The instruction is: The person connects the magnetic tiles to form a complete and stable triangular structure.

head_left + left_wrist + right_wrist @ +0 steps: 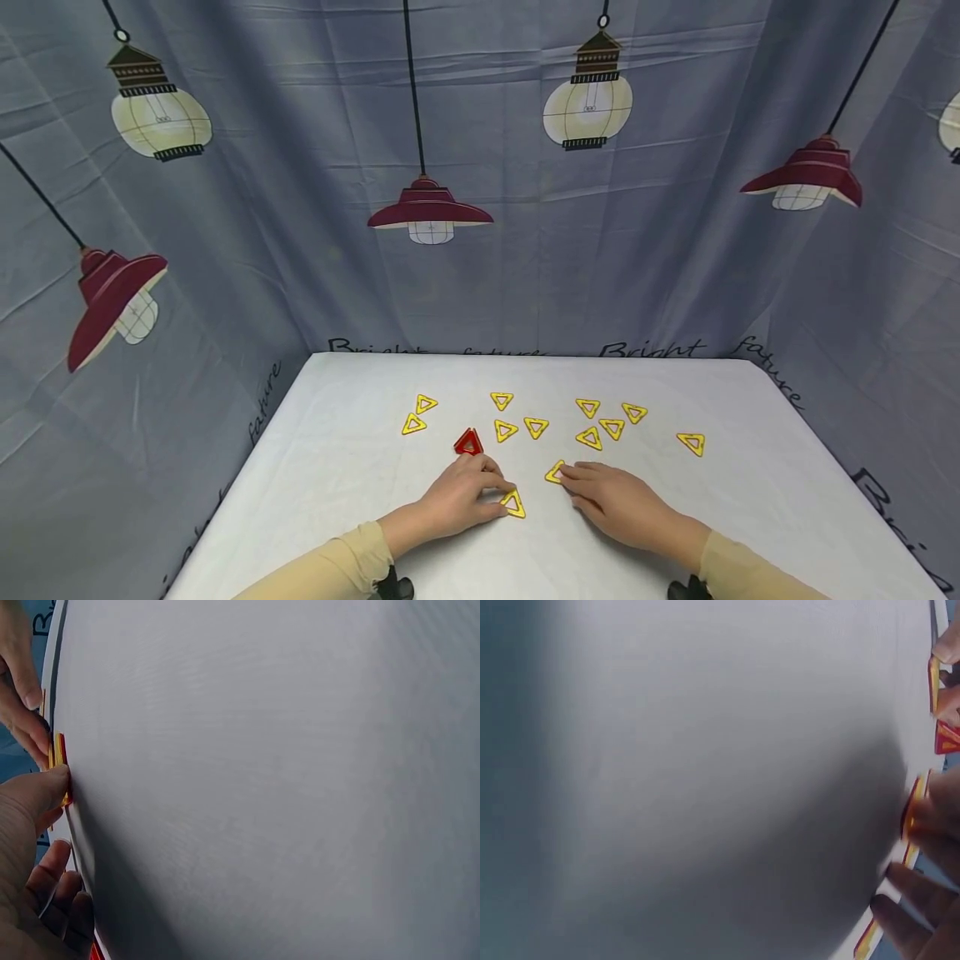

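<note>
Between thumb and fingers, my left hand [463, 498] pinches a flat yellow triangle [520, 504] with an open centre, low over the white table. The left wrist view shows this yellow triangle [58, 761] edge-on, with red along its side. My right hand [621, 502] has its fingers on another yellow triangle [551, 471]. In the right wrist view, thumb and finger pinch that yellow triangle [910, 810] on edge, partly hidden by the fingers. Just beyond the left hand lies a red triangle [460, 443], seemingly several pieces thick.
Farther back on the white table [360, 500] lie several yellow triangles: a left pair including one triangle [407, 430], a middle group with one triangle [498, 432], a right group with one triangle [582, 440], and a single triangle [701, 445] apart. A lamp-printed curtain [495, 292] surrounds the table.
</note>
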Demonstrator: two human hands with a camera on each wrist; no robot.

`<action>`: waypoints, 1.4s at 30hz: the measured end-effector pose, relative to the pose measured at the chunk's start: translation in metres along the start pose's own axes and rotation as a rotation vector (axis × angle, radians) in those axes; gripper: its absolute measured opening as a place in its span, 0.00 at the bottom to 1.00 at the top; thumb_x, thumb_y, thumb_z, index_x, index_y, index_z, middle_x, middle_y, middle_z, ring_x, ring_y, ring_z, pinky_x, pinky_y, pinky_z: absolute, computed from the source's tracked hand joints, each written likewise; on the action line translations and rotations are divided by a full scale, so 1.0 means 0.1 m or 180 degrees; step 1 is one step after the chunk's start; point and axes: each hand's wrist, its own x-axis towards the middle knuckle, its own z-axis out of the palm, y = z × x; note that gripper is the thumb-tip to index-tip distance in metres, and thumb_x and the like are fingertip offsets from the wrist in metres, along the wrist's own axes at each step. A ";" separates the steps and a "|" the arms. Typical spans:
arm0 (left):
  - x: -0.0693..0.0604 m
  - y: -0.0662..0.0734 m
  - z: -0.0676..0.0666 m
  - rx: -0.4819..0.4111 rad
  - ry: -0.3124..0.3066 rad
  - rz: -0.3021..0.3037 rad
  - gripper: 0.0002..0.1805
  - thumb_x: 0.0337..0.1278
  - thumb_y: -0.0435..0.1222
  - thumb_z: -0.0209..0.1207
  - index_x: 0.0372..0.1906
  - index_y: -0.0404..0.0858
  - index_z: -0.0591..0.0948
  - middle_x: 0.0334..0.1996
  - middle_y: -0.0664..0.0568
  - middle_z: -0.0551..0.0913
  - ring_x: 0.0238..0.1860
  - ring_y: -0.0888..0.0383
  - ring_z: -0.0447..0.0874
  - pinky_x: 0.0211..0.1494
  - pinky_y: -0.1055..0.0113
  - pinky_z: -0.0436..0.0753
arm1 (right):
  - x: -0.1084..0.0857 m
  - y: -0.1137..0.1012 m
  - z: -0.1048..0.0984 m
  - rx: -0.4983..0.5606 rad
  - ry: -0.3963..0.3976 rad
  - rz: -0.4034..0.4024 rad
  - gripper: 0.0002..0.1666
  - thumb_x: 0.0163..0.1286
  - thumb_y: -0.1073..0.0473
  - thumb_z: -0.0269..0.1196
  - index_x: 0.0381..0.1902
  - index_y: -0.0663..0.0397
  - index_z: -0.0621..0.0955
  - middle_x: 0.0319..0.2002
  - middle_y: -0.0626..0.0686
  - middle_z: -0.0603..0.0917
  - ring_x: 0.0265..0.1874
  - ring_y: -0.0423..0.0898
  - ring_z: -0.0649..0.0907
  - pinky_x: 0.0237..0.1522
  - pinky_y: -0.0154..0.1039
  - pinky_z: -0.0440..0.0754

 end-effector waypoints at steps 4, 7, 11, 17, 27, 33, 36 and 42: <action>0.00 -0.01 0.00 -0.0011 -0.0009 0.0012 0.16 0.61 0.47 0.70 0.55 0.55 0.89 0.49 0.65 0.77 0.51 0.66 0.72 0.56 0.68 0.72 | -0.08 0.07 -0.04 0.0175 -0.0106 -0.0308 0.22 0.78 0.51 0.60 0.67 0.44 0.81 0.68 0.40 0.77 0.68 0.49 0.75 0.64 0.55 0.74; -0.01 -0.01 0.01 -0.0026 -0.0021 0.0018 0.16 0.61 0.46 0.70 0.55 0.55 0.88 0.49 0.64 0.77 0.51 0.65 0.72 0.56 0.68 0.72 | -0.14 0.11 -0.06 0.0263 -0.0082 -0.0575 0.21 0.77 0.51 0.61 0.65 0.42 0.83 0.66 0.38 0.78 0.66 0.48 0.77 0.62 0.55 0.76; 0.00 -0.01 0.02 -0.0037 -0.0047 0.0004 0.16 0.62 0.47 0.70 0.55 0.55 0.88 0.49 0.64 0.77 0.52 0.65 0.72 0.56 0.68 0.72 | -0.23 0.14 -0.07 0.0337 0.0009 -0.0893 0.19 0.75 0.52 0.64 0.61 0.41 0.85 0.63 0.37 0.80 0.63 0.47 0.80 0.57 0.55 0.79; -0.01 -0.01 0.01 -0.0057 -0.0075 -0.0037 0.17 0.62 0.48 0.70 0.55 0.56 0.88 0.50 0.65 0.77 0.52 0.65 0.71 0.56 0.67 0.72 | -0.30 0.16 -0.04 0.0387 0.0160 -0.1113 0.19 0.71 0.53 0.69 0.59 0.39 0.87 0.61 0.36 0.82 0.60 0.43 0.81 0.54 0.50 0.81; 0.00 0.01 -0.01 -0.0074 -0.0093 -0.0067 0.16 0.62 0.47 0.70 0.55 0.55 0.88 0.50 0.64 0.77 0.52 0.65 0.71 0.58 0.67 0.72 | -0.25 0.08 0.06 0.0493 0.0386 -0.0223 0.19 0.63 0.41 0.74 0.52 0.32 0.87 0.51 0.32 0.78 0.49 0.35 0.79 0.53 0.45 0.80; 0.00 0.01 -0.01 -0.0085 -0.0081 -0.0061 0.16 0.61 0.46 0.70 0.55 0.55 0.89 0.50 0.64 0.77 0.52 0.65 0.71 0.58 0.67 0.72 | -0.18 0.02 0.10 0.0377 0.0339 0.0194 0.24 0.59 0.31 0.72 0.50 0.31 0.88 0.46 0.29 0.77 0.45 0.34 0.74 0.49 0.44 0.77; 0.00 0.01 -0.01 -0.0098 -0.0079 -0.0057 0.16 0.62 0.47 0.70 0.55 0.55 0.89 0.49 0.64 0.77 0.52 0.65 0.71 0.57 0.67 0.72 | -0.16 0.00 0.11 0.0360 0.0374 0.0238 0.22 0.59 0.33 0.73 0.49 0.31 0.89 0.44 0.29 0.76 0.43 0.34 0.73 0.47 0.44 0.77; 0.00 0.00 -0.01 -0.0106 -0.0082 -0.0078 0.16 0.62 0.47 0.70 0.55 0.55 0.88 0.49 0.64 0.77 0.52 0.65 0.71 0.57 0.67 0.72 | -0.12 -0.02 0.13 0.0293 0.0300 0.0383 0.23 0.58 0.33 0.73 0.51 0.26 0.88 0.44 0.28 0.74 0.44 0.34 0.72 0.49 0.44 0.77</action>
